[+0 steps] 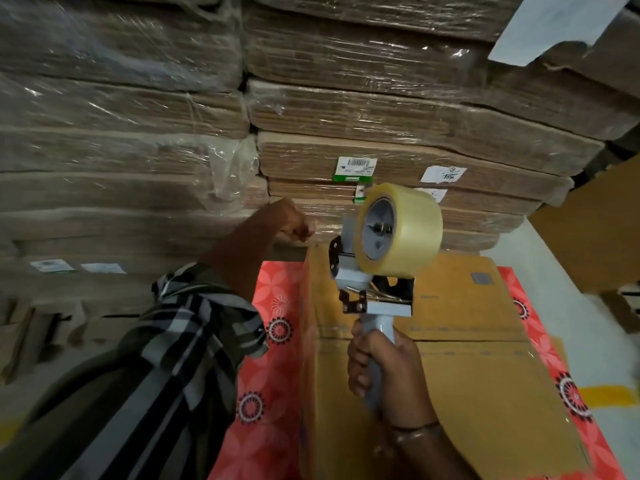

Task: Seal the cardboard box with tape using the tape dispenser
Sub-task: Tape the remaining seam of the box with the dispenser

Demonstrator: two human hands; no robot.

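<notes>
Grey handle of tape dispenser (377, 271) wrapped tight by right hand (384, 372) fingers, lower centre, held above the box | cardboard box (467, 375) on floral table (270, 393), flaps closed, centre seam seemingly untaped, sealing judged not yet begun | left hand (291, 223) at far edge, fingers curled, what they hold unclear | wrapped cardboard stacks (138, 116) behind

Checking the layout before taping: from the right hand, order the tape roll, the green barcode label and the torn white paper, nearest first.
From the right hand:
1. Tape roll, just above, on the dispenser it grips.
2. Green barcode label, higher, on the stacked cartons.
3. Torn white paper, top right corner.
</notes>
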